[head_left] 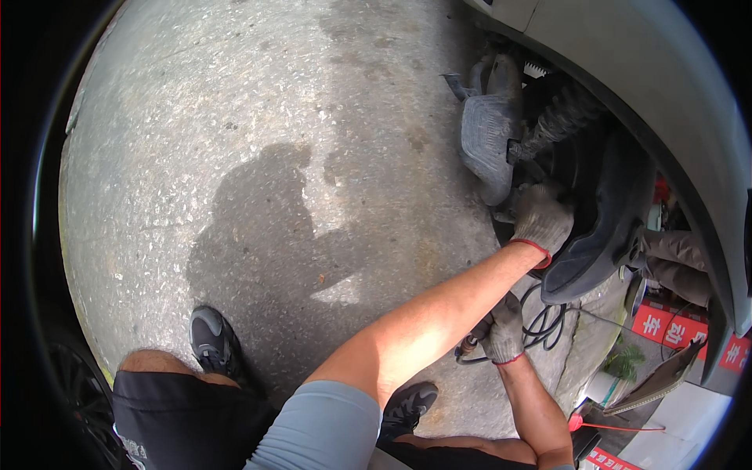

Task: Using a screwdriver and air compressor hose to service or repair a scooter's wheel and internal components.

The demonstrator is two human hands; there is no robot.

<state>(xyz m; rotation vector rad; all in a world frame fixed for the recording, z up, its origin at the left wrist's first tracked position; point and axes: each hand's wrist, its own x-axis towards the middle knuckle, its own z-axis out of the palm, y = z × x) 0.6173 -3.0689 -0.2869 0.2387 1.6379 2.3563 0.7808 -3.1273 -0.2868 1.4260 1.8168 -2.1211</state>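
Note:
My left hand [542,215], in a grey knit glove with a red cuff edge, reaches into the open wheel well of a car. It is beside the grey metal suspension arm [489,137] and below the coil spring [560,121]. Its fingers are blurred and partly hidden in shadow. Lower down, my right hand [504,333], gloved alike, is closed around a dark tool [468,345] with a brownish metal end. Most of that tool is hidden by the glove and my left forearm. A black hose [542,333] lies in loops beside the right hand.
The car's fender [666,86] arches over the well, and a black plastic liner [607,227] hangs along it. Another person's legs [677,266] show beyond. Red printed signs [670,325] and a potted plant [624,360] are at right. A car wheel [82,399] is at lower left.

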